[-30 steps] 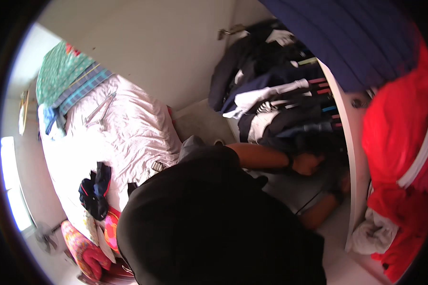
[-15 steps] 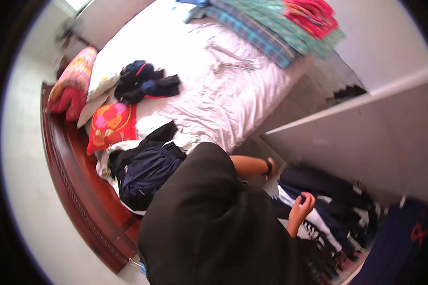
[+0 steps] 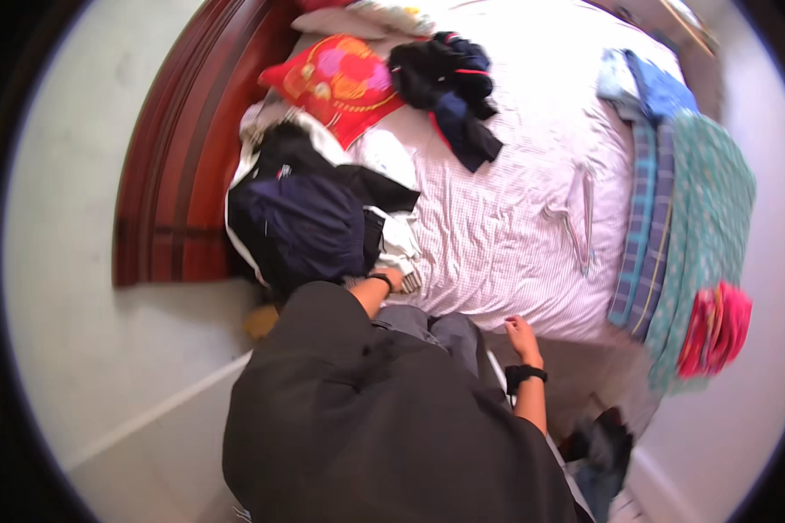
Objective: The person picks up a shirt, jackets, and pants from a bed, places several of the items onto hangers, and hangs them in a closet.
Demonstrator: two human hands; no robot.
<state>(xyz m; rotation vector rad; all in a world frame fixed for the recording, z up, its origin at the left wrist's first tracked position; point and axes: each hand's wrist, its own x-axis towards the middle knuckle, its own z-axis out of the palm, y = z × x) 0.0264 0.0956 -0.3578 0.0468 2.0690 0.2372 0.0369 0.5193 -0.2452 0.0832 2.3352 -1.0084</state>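
Note:
My left hand, with a dark band at the wrist, is at the near edge of the bed. It touches a white garment with a striped edge; its fingertips are too small to make out. Beside it lies a heap of clothes, with dark navy shorts over a black garment. My right hand hangs by the bed's front edge, above a dark watch. Its fingers are curled in and nothing shows in them.
A red patterned pillow and dark clothes lie farther back on the pink-striped sheet. To the right are a thin, pale hanger-like object, folded plaid and green blankets and a red folded cloth. A wooden headboard stands left.
My view has swung from the dark clothes beside the panel toward the bed. My left hand has come to the heap of clothes, and my right hand is away from the dark clothes.

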